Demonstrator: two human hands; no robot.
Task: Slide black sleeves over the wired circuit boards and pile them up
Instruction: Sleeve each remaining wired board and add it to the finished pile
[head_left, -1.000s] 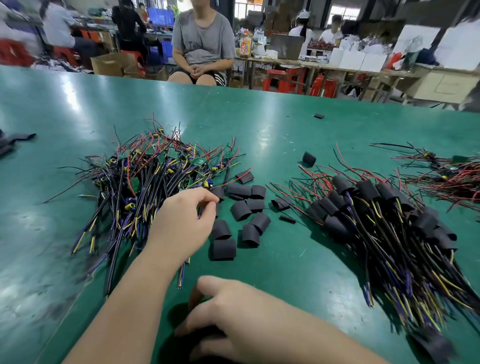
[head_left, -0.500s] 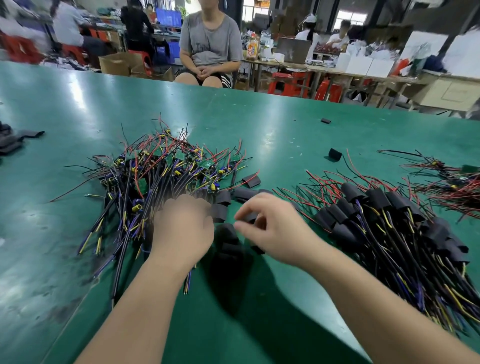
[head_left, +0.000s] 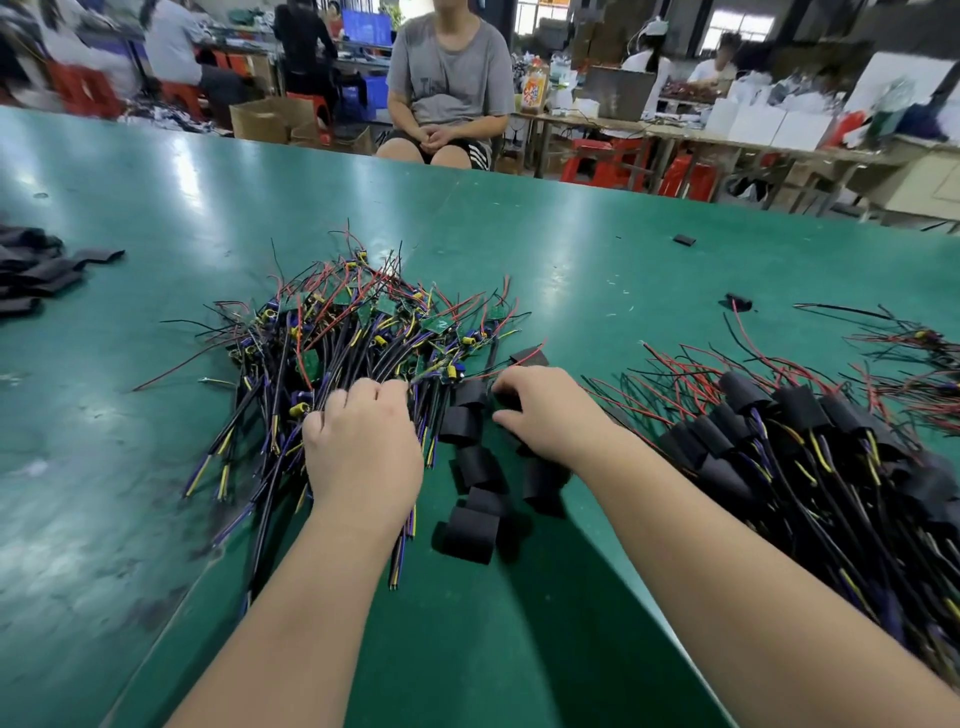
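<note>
A tangled pile of bare wired circuit boards (head_left: 353, 332), green boards with red, black, yellow and purple wires, lies left of centre on the green table. My left hand (head_left: 363, 452) sits on its near side, fingers curled into the wires. Loose black sleeves (head_left: 470, 525) lie between my hands. My right hand (head_left: 550, 415) reaches into them, thumb and forefinger closing on a black sleeve (head_left: 496, 401) at the top of the group. On the right is the pile of sleeved boards (head_left: 779, 431).
More black sleeves (head_left: 36, 270) lie at the table's far left edge. A second tangle of red and black wires (head_left: 924, 364) is at the far right. Stray sleeves (head_left: 684, 239) lie further back. A person (head_left: 447, 88) sits across the table (head_left: 519, 234).
My right hand came up from the near table edge and across to the loose sleeves. My left hand stayed in the wire pile and curled its fingers deeper.
</note>
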